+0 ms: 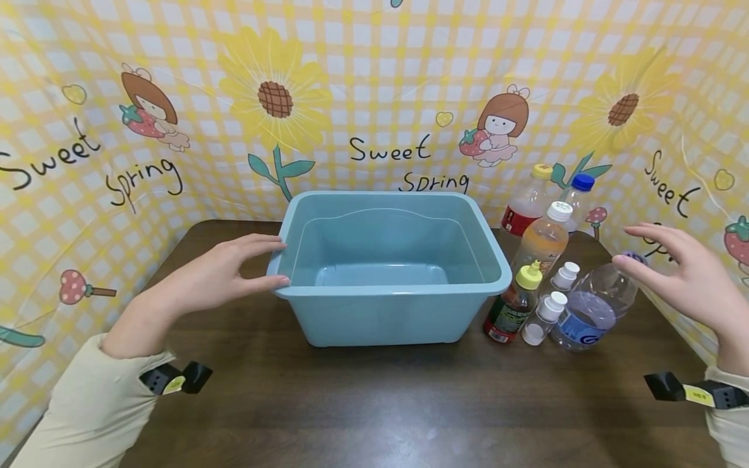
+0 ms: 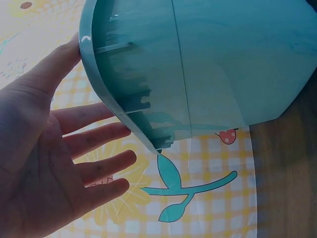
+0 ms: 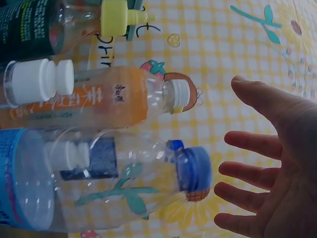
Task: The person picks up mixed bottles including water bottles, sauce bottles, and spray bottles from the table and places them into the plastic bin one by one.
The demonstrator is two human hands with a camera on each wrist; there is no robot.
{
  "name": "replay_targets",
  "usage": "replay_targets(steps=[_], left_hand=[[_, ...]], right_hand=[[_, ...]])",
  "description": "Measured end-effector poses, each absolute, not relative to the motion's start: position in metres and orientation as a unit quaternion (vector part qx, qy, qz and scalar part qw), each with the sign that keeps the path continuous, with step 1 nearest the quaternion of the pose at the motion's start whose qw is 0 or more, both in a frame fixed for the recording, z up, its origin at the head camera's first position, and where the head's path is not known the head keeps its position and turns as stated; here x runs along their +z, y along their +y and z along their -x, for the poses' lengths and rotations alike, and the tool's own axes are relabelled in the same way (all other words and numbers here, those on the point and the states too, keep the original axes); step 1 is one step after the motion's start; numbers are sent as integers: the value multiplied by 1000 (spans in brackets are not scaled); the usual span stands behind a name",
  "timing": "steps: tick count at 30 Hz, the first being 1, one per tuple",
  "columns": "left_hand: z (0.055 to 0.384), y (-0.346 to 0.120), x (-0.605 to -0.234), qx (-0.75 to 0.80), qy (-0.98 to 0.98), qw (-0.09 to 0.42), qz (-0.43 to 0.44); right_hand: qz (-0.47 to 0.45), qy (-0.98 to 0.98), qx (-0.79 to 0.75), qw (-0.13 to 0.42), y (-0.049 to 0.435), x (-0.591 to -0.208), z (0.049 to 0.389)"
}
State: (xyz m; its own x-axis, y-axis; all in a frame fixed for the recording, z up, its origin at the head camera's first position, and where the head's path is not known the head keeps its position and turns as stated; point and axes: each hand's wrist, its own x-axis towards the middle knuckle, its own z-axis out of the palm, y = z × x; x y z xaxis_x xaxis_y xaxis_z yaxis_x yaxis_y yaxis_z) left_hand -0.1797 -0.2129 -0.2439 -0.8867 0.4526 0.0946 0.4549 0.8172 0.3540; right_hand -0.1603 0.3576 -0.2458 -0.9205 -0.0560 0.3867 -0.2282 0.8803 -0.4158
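Observation:
A blue plastic tub (image 1: 380, 318) stands on the dark wooden table, its inside bare. My left hand (image 1: 225, 270) is at the tub's left rim, fingers straight, with thumb and fingertips right at the edge; the left wrist view shows the spread fingers (image 2: 99, 171) beside the rim. My right hand (image 1: 681, 270) hovers over the right side, fingers spread and holding nothing. Nearest to it is a large clear bottle (image 1: 588, 318) with a blue label, whose blue-purple cap (image 3: 195, 169) faces the open palm in the right wrist view.
Right of the tub stand a sauce bottle (image 1: 510, 315) with a yellow nozzle, two small white-capped bottles, an orange drink bottle (image 1: 544, 240), a red-labelled bottle (image 1: 521, 211) with a yellow cap and a blue-capped bottle (image 1: 579, 198). A checked cloth (image 1: 374, 84) hangs behind the table (image 1: 374, 403).

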Motion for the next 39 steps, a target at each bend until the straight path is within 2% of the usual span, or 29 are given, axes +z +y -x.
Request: replay_targets(steps=[23,39], left_hand=[[180,-213,-244,-197,-953,-1,231],[179,-214,-244,-207,-951,4,229]], right_hand=[[-15,-953,276,127,376,-277,167],[8,-951,279,135,376,-280,169]])
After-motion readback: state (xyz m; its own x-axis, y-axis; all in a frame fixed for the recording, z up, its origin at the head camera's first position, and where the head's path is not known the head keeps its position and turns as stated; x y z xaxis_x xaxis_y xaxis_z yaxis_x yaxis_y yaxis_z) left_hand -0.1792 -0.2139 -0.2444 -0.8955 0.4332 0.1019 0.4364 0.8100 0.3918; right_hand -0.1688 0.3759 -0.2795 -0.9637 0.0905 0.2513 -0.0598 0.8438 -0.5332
